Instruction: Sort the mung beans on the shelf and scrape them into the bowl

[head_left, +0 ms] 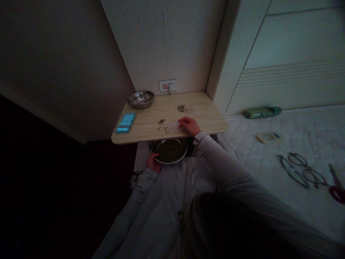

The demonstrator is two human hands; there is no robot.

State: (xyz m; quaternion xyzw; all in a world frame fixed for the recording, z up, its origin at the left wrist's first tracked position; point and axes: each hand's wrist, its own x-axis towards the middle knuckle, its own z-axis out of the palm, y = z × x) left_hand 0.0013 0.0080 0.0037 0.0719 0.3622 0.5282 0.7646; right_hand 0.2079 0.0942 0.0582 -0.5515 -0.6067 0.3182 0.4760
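My left hand [153, 163] grips the near left rim of a steel bowl [185, 153], held just below the table's front edge. Dark greenish, grain-like bits [169, 149] fill the bowl's bottom. On the wooden tabletop [145, 118], my right hand [189, 126] has its fingers curled down and closed at the edge of a pale thin piece [173, 126], whose kind is unclear in the dim light. Left of that piece lies a scattered patch of small dark grains [161, 124]. Farther back is another small pile of grains [181, 108].
A second steel bowl [141, 100] stands at the table's back left, near a blurred blue phone-like object [125, 122]. A wall socket [167, 85] holds a plug. On the white quilted bed at right lie a green bottle [261, 112], a small pale box [269, 137], glasses [307, 167] and red-handled scissors [336, 192].
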